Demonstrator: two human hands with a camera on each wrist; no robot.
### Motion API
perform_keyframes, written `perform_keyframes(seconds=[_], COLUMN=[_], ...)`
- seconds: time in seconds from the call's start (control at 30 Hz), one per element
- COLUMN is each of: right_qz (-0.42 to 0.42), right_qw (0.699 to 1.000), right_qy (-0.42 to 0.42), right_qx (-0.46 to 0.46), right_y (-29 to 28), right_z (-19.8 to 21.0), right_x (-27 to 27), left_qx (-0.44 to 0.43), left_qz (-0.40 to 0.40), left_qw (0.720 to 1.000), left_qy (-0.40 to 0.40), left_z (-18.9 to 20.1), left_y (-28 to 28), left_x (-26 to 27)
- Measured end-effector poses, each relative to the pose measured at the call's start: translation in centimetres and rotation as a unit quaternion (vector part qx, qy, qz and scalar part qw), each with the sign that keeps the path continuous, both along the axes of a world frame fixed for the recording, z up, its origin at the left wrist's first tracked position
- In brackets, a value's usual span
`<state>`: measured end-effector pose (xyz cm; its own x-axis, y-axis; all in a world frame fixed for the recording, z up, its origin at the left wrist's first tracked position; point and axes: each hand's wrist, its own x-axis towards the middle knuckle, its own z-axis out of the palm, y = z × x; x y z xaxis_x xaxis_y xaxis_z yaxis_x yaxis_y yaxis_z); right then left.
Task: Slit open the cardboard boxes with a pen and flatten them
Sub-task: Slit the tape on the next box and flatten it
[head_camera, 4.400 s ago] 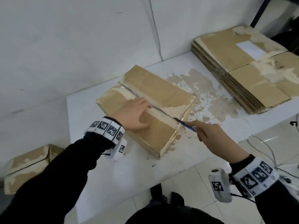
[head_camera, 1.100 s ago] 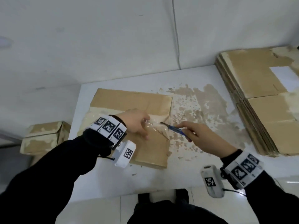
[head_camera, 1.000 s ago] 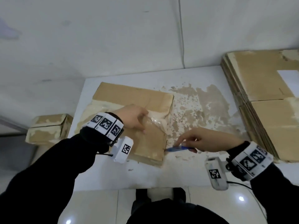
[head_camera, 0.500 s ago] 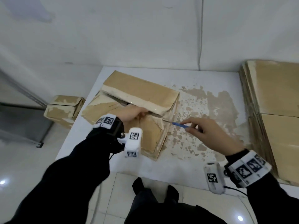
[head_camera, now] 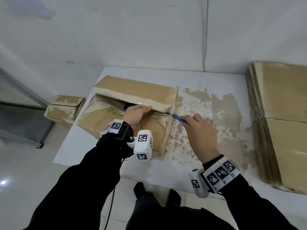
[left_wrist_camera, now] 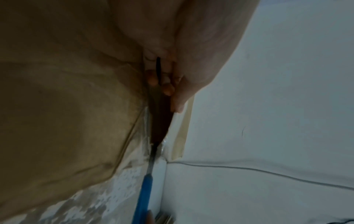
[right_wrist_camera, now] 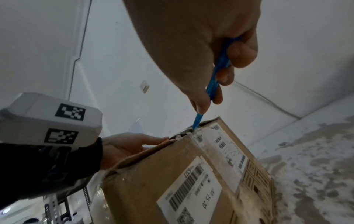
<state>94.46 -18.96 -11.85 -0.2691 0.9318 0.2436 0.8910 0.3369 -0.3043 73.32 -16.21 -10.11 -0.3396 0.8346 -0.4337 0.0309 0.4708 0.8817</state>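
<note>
Near the desk's point(head_camera: 166, 173) left edge, cardboard box point(head_camera: 132, 92) half open, left grip point(head_camera: 135, 113) curled on its top flap, right grip point(head_camera: 199, 130) pinching the pen point(head_camera: 180, 119), tip left at the box's right end, seam running left-right.

Flattened stack point(head_camera: 282, 113) blocking table's right

My sleeves point(head_camera: 93, 180): black, long, both arms. Each wrist has a white band point(head_camera: 221, 173) w/ black square tag markers; left band point(head_camera: 115, 127) sits on a black strap. White boxy cam module point(head_camera: 143, 146) on left wrist, tags on its faces; same on right point(head_camera: 196, 183). Thin black cable point(head_camera: 111, 201) hangs off left. Dark trousers, black shoes point(head_camera: 141, 188).
</note>
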Motion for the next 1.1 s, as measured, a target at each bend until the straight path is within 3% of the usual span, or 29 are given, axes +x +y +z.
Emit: perform_keyframes(seconds=[0.17, 0.27, 0.33, 0.4, 0.5, 0.57, 0.6, 0.7, 0.77, 0.83, 0.9, 1.0, 1.1], right_qz=[-0.055, -0.037, -0.051, -0.086, -0.098, -0.084, -0.079, -0.056, 0.001, 0.09, 0.201, 0.292, 0.251], right_qw=[0.998, 0.995, 0.986, 0.974, 0.959, 0.957, 0.958, 0.979, 0.99, 0.974, 0.953, 0.949, 0.959], right_qy=[-0.007, 0.053, 0.101, 0.111, 0.088, 0.071, 0.041, -0.012, 0.096, 0.198, 0.212, 0.06, -0.044], right_qx=[0.017, -0.077, -0.124, -0.18, -0.249, -0.268, -0.272, -0.194, -0.099, -0.055, -0.076, -0.107, -0.128], right_y=[2.7, 4.3, 3.8, 2.4, 0.2, -0.7, -0.8, -0.3, 0.2, 0.6, 0.6, 0.3, 0.9], right_z=[1.0, 1.8, 0.4, -2.9, -8.9, -11.0, -11.4, -9.7, -6.4, -2.7, -0.6, -0.4, -0.2], right_x=[-0.3, 3.0, 6.2, 8.4, 9.7, 9.8, 9.8, 8.7, 6.7, 3.3, -0.3, -3.9, -4.6], left_qx=[0.01, 0.057, 0.085, 0.053, -0.047, -0.051, -0.034, 0.007, -0.008, -0.068, -0.146, -0.179, -0.131], left_qz=[-0.024, -0.014, -0.044, -0.13, -0.27, -0.317, -0.329, -0.356, -0.377, -0.424, -0.478, -0.501, -0.5], left_qw=[1.0, 0.997, 0.989, 0.953, 0.839, 0.762, 0.74, 0.724, 0.731, 0.729, 0.703, 0.688, 0.633], left_qy=[0.015, 0.04, 0.113, 0.27, 0.471, 0.563, 0.585, 0.59, 0.569, 0.533, 0.506, 0.494, 0.576], left_z=[-0.7, -1.1, -1.4, -1.1, 1.3, 3.9, 5.3, 10.0, 12.6, 13.8, 13.3, 10.1, 5.8], left_y=[0.1, -0.6, -0.6, -0.2, 0.0, 0.0, -0.1, -0.9, -2.1, -3.7, -5.5, -7.5, -8.4], left_x=[0.3, 0.7, 0.5, 0.0, -0.6, -0.6, -0.7, -1.5, -2.5, -3.6, -4.7, -6.3, -7.9])
